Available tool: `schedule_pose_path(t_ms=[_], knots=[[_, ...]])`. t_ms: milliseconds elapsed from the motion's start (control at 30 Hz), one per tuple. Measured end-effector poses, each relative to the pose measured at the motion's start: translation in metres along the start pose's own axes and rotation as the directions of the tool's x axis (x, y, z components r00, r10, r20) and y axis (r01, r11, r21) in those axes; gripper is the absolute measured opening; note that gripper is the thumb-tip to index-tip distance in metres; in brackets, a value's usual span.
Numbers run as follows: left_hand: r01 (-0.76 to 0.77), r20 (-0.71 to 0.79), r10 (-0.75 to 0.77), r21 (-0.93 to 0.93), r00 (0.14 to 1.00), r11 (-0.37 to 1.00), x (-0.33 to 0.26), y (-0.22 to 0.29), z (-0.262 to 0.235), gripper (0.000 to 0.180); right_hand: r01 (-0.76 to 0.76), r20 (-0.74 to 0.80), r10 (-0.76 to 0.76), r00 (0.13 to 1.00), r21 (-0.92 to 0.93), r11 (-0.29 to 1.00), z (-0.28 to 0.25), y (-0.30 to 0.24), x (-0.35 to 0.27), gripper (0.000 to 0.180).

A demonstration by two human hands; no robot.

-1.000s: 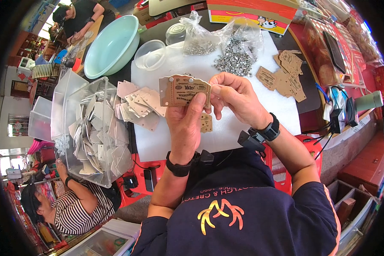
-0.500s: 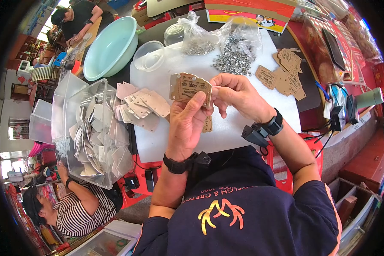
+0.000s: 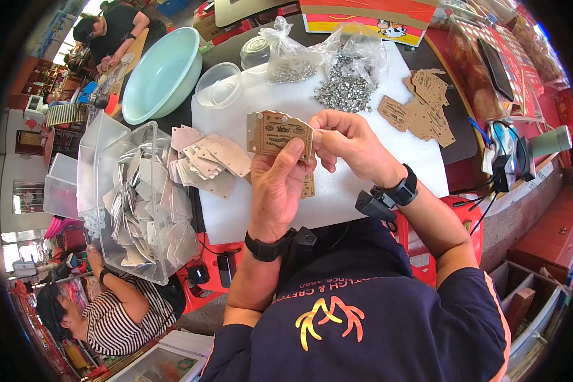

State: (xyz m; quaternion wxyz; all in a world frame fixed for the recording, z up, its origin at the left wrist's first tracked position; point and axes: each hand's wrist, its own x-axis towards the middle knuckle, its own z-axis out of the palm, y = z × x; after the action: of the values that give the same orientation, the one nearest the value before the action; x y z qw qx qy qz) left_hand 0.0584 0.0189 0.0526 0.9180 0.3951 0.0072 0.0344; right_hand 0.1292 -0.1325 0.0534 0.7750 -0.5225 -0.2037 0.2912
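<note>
My left hand (image 3: 279, 191) grips a brown printed cardboard tag (image 3: 275, 131), thumb across its front, above the white sheet (image 3: 248, 216). Small holes and a few shiny dots show along its edges. At the tag's right edge, the fingers of my right hand (image 3: 358, 148) are pinched together; whatever they hold is too small or hidden to name. Part of another brown tag (image 3: 308, 187) lies on the sheet below the hands. A fanned pile of pale blank tags (image 3: 213, 159) lies left of my left hand. Beyond my hands, small silvery metal pieces (image 3: 344, 92) spill from a clear bag.
More brown tags (image 3: 420, 111) lie at the right. A clear bin (image 3: 161, 210) of pale tags stands left, near a pale green basin (image 3: 162, 76) and a clear round tub (image 3: 218, 86). Another tied bag (image 3: 290, 57) sits behind. Two other people (image 3: 118, 312) are on the left.
The tag in my left hand has turned slightly to face me more squarely. My right fingers stay at its right edge. The whole scene has shifted a little leftward in the view.
</note>
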Motion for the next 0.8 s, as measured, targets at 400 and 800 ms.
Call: schedule_pose_path(t_ms=[400, 800], knots=[[-0.141, -0.04, 0.148, 0.14, 0.988, 0.98, -0.001, -0.006, -0.001, 0.02, 0.086, -0.015, -0.085, 0.996, 0.042, 0.995, 0.006, 0.004, -0.001, 0.016], [-0.262, -0.088, 0.316, 0.374, 0.945, 0.89, 0.005, -0.015, 0.008, 0.028, 0.157, -0.017, -0.156, 0.988, 0.14, 0.978, 0.003, 0.013, 0.001, 0.017]])
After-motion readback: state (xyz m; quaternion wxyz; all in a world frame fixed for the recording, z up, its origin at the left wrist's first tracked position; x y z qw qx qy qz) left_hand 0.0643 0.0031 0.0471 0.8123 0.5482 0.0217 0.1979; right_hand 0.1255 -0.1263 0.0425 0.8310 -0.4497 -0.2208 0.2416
